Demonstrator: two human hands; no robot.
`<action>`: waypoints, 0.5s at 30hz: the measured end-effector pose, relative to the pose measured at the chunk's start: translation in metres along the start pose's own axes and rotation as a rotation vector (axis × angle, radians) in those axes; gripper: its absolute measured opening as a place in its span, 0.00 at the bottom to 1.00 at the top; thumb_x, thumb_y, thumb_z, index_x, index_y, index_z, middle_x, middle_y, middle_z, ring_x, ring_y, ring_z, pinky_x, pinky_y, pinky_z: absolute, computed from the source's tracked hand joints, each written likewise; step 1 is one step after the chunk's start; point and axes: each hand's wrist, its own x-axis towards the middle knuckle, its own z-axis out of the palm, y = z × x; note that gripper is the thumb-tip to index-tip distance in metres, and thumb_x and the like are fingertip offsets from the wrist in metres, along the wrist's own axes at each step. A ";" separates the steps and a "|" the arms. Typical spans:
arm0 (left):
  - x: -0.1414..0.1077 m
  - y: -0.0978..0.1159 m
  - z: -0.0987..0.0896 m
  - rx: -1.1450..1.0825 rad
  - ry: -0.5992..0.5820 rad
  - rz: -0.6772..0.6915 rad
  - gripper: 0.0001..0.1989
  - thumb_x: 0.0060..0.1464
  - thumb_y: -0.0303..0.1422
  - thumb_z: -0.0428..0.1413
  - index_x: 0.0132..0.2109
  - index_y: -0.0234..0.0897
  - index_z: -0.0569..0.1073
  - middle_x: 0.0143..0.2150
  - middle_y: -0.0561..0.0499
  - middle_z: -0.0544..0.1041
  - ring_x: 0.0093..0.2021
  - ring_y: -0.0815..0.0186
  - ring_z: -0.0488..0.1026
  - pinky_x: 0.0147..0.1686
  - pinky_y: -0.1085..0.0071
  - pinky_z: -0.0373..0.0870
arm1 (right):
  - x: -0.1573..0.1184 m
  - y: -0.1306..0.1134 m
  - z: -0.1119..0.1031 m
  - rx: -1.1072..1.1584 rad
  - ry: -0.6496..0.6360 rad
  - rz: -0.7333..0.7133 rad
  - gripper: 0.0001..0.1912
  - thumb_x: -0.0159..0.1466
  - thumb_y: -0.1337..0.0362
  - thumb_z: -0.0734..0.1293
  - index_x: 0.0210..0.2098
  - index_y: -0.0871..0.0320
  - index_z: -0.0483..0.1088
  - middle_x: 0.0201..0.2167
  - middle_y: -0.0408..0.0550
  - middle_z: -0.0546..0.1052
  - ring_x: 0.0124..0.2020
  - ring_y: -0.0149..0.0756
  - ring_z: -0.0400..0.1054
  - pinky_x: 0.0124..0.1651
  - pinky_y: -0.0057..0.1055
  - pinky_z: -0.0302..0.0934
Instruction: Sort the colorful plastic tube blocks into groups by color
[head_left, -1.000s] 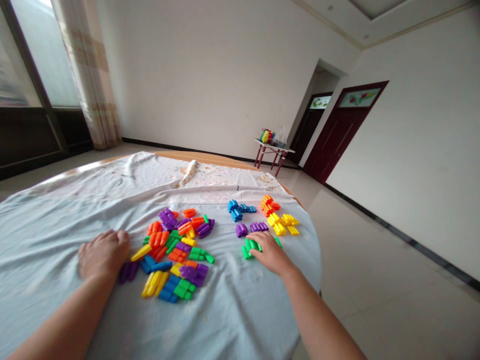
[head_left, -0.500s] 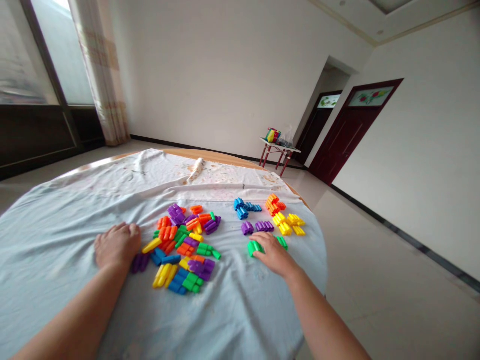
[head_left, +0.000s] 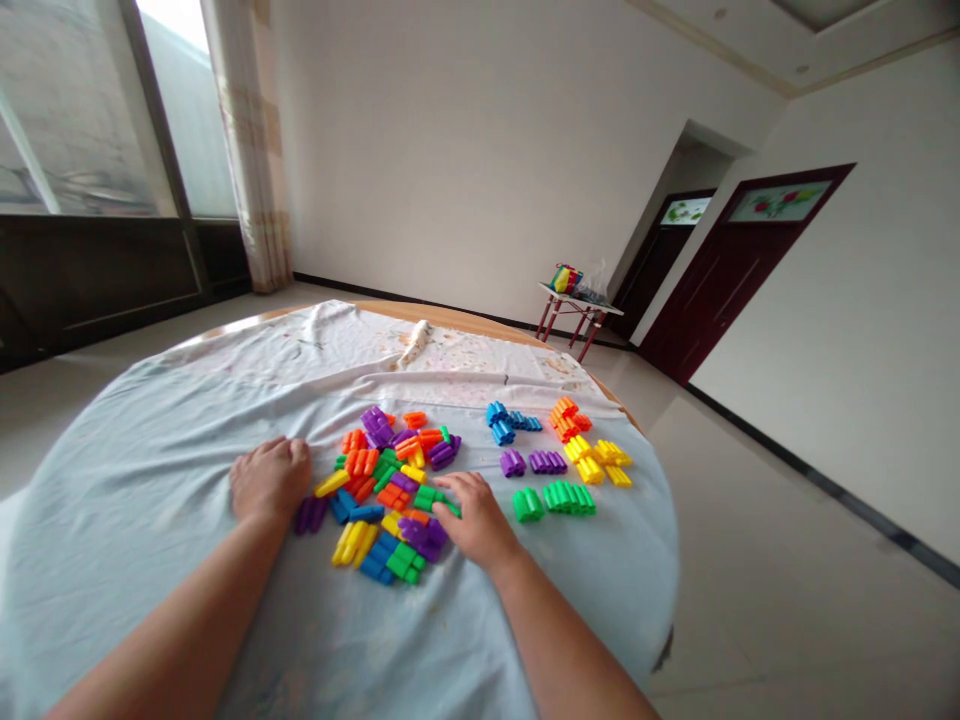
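Observation:
My right hand (head_left: 478, 515) is at the right edge of a mixed heap of plastic building blocks, its thumb and fingers apart around the end of a green block (head_left: 429, 498). The block lies on the cloth. Palm down, my left hand (head_left: 268, 480) rests left of the heap with its fingers loosely laid out and nothing seen in it. Close to it are a dark purple block (head_left: 310, 515) and a yellow block (head_left: 332, 484). Orange blocks (head_left: 361, 462), blue blocks (head_left: 380, 558) and more purple blocks (head_left: 424, 538) fill the heap.
Sorted by colour on the right are blue blocks (head_left: 502, 430), orange blocks (head_left: 568, 418), yellow blocks (head_left: 585, 462), purple blocks (head_left: 547, 462) and green blocks (head_left: 568, 498). A pale cloth (head_left: 187, 440) covers the round table. Behind stands a small table (head_left: 577, 300) with a colourful bag.
My right hand has left the green blocks on the right and moved left to the heap. Those green blocks now lie uncovered in a row. The view has shifted slightly; my left hand stays beside the heap.

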 end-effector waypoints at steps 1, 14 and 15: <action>0.000 -0.001 0.000 -0.008 0.008 -0.001 0.29 0.58 0.40 0.34 0.48 0.27 0.74 0.55 0.37 0.70 0.56 0.53 0.64 0.52 0.60 0.58 | 0.000 -0.002 0.003 0.023 0.019 -0.001 0.15 0.59 0.68 0.65 0.46 0.57 0.70 0.42 0.50 0.74 0.46 0.39 0.66 0.52 0.38 0.60; 0.001 -0.006 0.008 -0.042 0.041 -0.011 0.29 0.58 0.41 0.34 0.46 0.30 0.75 0.53 0.35 0.72 0.52 0.49 0.66 0.49 0.57 0.60 | -0.016 -0.006 -0.002 0.019 -0.089 -0.036 0.19 0.55 0.64 0.70 0.47 0.52 0.70 0.39 0.45 0.75 0.44 0.38 0.65 0.49 0.35 0.56; 0.001 -0.006 0.008 -0.045 0.041 -0.011 0.29 0.58 0.41 0.34 0.46 0.30 0.75 0.53 0.35 0.72 0.53 0.49 0.66 0.49 0.57 0.60 | -0.016 -0.003 -0.003 0.007 -0.042 -0.013 0.18 0.55 0.64 0.70 0.46 0.53 0.70 0.39 0.46 0.74 0.44 0.39 0.65 0.48 0.36 0.57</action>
